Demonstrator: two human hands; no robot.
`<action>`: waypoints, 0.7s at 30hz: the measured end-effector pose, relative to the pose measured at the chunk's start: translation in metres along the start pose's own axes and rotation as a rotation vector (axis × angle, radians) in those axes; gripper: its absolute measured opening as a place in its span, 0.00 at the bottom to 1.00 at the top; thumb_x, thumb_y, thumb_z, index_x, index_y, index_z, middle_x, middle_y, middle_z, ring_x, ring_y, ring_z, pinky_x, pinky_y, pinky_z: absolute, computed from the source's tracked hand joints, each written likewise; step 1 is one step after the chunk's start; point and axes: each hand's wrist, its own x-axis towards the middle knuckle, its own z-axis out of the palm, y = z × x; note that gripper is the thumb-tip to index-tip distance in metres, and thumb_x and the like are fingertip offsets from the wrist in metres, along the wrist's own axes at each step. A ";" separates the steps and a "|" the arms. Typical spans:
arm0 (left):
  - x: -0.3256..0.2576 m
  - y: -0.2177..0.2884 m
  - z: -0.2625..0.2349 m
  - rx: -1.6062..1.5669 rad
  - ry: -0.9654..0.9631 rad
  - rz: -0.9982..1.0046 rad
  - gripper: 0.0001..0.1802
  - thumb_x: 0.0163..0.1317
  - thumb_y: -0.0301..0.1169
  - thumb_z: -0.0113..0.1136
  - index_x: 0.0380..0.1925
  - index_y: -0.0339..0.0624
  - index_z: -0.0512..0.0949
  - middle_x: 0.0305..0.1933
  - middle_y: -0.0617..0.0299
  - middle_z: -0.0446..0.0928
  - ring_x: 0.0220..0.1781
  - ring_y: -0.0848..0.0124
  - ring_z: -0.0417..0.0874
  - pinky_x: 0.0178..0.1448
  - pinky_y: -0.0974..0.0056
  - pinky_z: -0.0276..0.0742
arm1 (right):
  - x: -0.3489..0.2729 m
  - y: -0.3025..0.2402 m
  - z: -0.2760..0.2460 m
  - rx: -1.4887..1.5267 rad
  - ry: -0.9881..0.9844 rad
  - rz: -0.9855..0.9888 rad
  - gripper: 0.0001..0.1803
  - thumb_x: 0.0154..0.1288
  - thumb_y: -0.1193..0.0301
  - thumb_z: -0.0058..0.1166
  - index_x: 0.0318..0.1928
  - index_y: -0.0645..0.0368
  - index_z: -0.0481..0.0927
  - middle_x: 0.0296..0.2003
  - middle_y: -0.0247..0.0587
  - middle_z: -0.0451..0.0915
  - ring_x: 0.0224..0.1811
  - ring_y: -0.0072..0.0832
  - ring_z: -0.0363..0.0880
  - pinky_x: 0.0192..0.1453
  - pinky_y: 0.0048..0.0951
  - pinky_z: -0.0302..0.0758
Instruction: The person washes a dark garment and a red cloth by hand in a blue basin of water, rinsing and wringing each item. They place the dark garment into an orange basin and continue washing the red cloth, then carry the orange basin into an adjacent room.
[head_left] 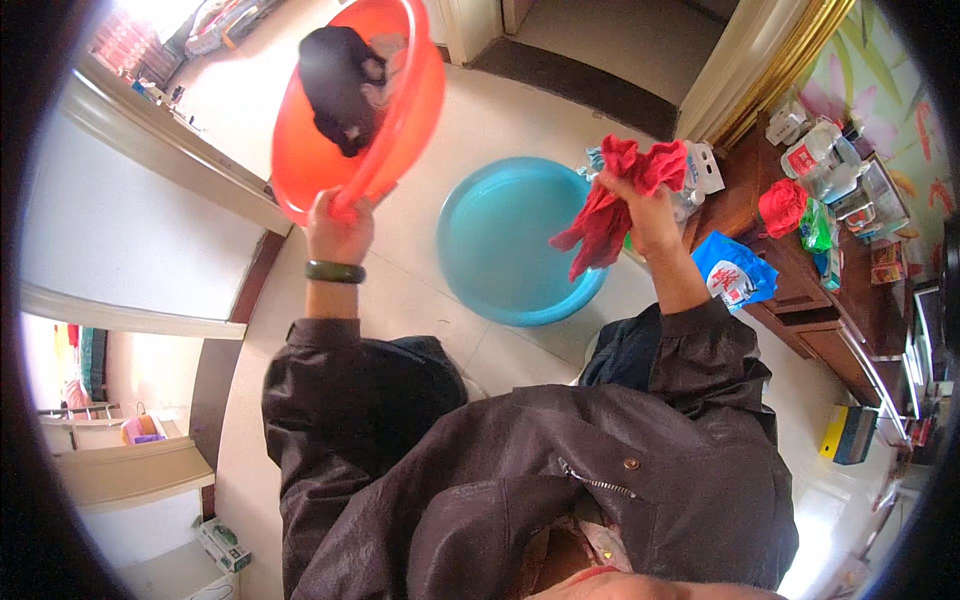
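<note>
A person in a dark, slightly glossy zip jacket stands over a pale tiled floor [420, 300], both hands raised. The left hand [338, 225], a dark green bangle [335, 271] at its wrist, clamps the lower rim of a smooth round orange plastic basin [400, 130], tipped so its mouth faces the camera; bunched dark and pale garments [345, 85] lie inside. The right hand [645, 210] is closed on a crumpled red cloth [615, 205], soft and wrinkled, which hangs with its long axis running downward and to the left, its loose tail over the rim of a round turquoise basin [500, 240] resting on the floor. At right, a dark wooden worktop [790, 280] carries a blue pouch with a white and red label [735, 272] at its near edge, a red knotted bag [782, 207], a green packet [815, 228] and what appears to be a clear bottle with a red and white label [812, 150] farther back. A yellow box [840, 432] sits below the worktop.
</note>
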 end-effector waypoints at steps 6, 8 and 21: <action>0.024 -0.020 -0.027 0.232 0.050 -0.123 0.25 0.61 0.29 0.48 0.52 0.14 0.62 0.62 0.24 0.58 0.51 0.47 0.76 0.35 0.73 0.82 | 0.011 0.003 -0.002 -0.173 0.063 -0.145 0.13 0.56 0.79 0.61 0.42 0.62 0.77 0.38 0.38 0.81 0.39 0.28 0.81 0.46 0.31 0.78; 0.027 -0.022 -0.031 0.250 0.066 -0.118 0.26 0.62 0.30 0.47 0.52 0.14 0.62 0.62 0.25 0.59 0.57 0.41 0.72 0.37 0.73 0.83 | 0.016 -0.003 -0.004 -0.111 0.161 -0.115 0.13 0.57 0.80 0.60 0.43 0.61 0.77 0.38 0.39 0.81 0.39 0.28 0.81 0.46 0.31 0.78; 0.047 -0.016 -0.050 0.041 0.351 -0.157 0.24 0.63 0.26 0.47 0.54 0.16 0.61 0.60 0.30 0.63 0.64 0.39 0.65 0.51 0.64 0.83 | 0.073 0.023 -0.016 0.061 0.297 -0.012 0.09 0.65 0.73 0.52 0.45 0.59 0.73 0.39 0.41 0.78 0.47 0.32 0.76 0.61 0.37 0.68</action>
